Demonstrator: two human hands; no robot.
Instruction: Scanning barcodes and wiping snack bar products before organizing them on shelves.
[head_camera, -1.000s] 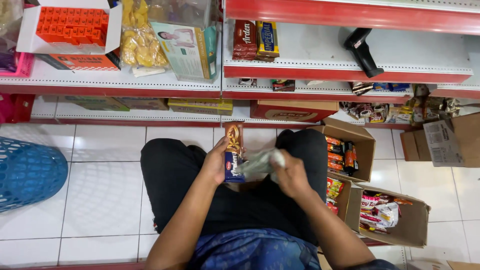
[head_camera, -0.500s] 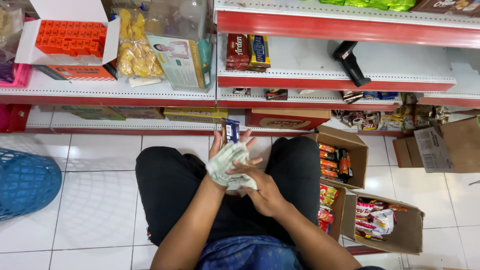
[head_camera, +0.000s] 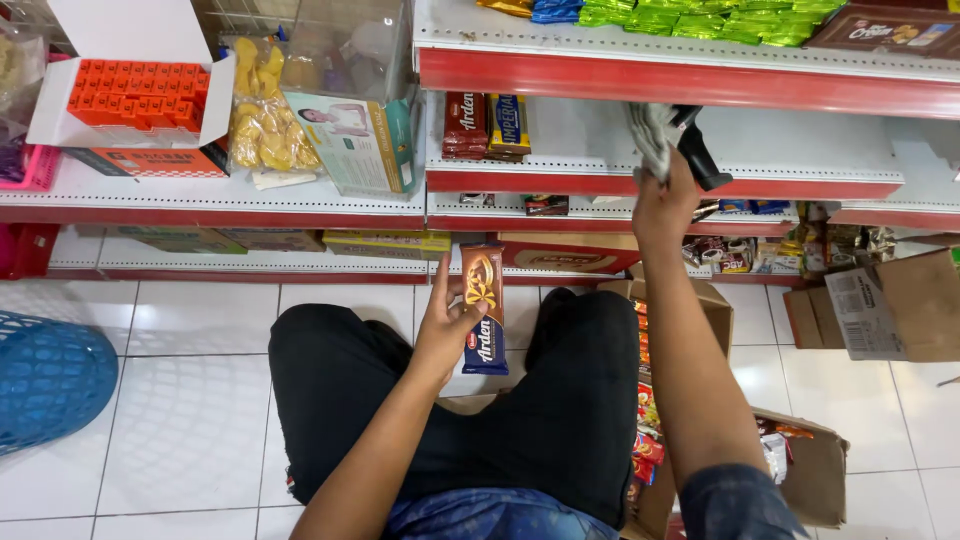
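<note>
Basket: one blue mesh basket (head_camera: 45, 380) on the floor, far left.
Left hand (head_camera: 445, 320): grips one brown-and-blue biscuit pack (head_camera: 483, 308) upright above the lap.
Shelf packs: two biscuit packs (head_camera: 486, 125) standing side by side.
Right hand (head_camera: 662, 205): raised to the red-edged shelf (head_camera: 800, 150), clutching one grey cloth (head_camera: 652, 135).

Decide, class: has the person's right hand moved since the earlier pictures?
Yes. The right hand, gripping a crumpled cloth, has risen from the lap beside the biscuit packet up to the red-edged shelf, near the black scanner.
</note>
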